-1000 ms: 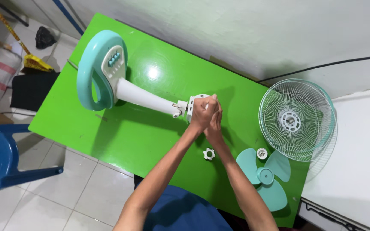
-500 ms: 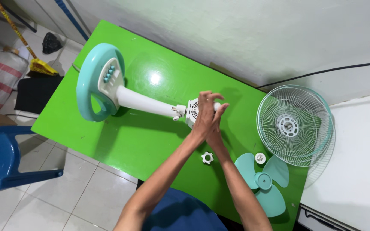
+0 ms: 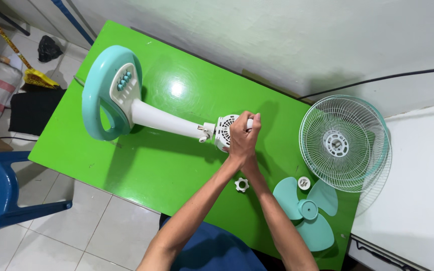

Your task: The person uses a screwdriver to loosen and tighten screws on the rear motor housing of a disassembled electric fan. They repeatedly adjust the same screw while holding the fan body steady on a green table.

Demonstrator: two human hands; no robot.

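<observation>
At table centre, left hand [image 3: 242, 138] wraps the white motor head [image 3: 224, 131] of the laid-down fan stand [image 3: 167, 120], shifted slightly since before; right hand [image 3: 251, 163] sits beneath, grip unclear. Plastic nut [image 3: 241, 184] at six o'clock, blade [image 3: 305, 211] at four, grille [image 3: 340, 143] at three.

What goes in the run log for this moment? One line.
left hand: gripping fan motor housing | right hand: beneath left, grip hidden | fan: lying on green table | blade, grilles: detached

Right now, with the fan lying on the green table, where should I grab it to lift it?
Probably the white stem, gripped from above: it lies on its side, bare between the teal round base and the motor head, where the hands already are.
</observation>
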